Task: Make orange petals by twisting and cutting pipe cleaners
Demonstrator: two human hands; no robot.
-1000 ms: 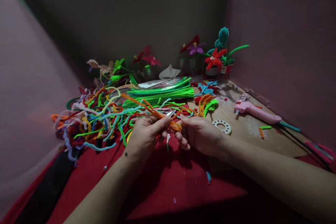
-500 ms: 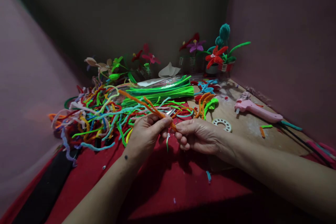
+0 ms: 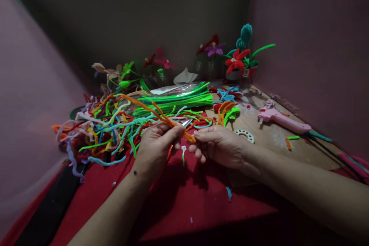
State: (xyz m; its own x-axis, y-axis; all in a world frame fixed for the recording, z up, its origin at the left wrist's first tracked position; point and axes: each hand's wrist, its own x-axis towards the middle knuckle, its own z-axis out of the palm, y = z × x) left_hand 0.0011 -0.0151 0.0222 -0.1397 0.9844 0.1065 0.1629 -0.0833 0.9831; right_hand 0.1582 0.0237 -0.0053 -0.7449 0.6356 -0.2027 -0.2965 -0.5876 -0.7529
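My left hand (image 3: 157,147) and my right hand (image 3: 219,145) meet over a red cloth (image 3: 184,196). Both pinch the same orange pipe cleaner (image 3: 161,117), whose long strands run up and to the left from my fingers. My left hand grips the strands; my right hand's fingertips pinch the near end at about the middle of the view. A metal tip of scissors (image 3: 187,123) shows just behind my left fingers. A small white and green piece (image 3: 183,153) lies on the cloth below my fingers.
A tangled heap of coloured pipe cleaners (image 3: 100,130) lies at the left, a bundle of green ones (image 3: 178,100) behind. Pipe-cleaner flowers in pots (image 3: 238,63) stand at the back. A pink glue gun (image 3: 281,120) and a white ring (image 3: 244,134) lie on the board at the right.
The orange strands have swung slightly up and left. My right fingertips have shifted along the near end of the orange pipe cleaner. Both hands stay closed on it.
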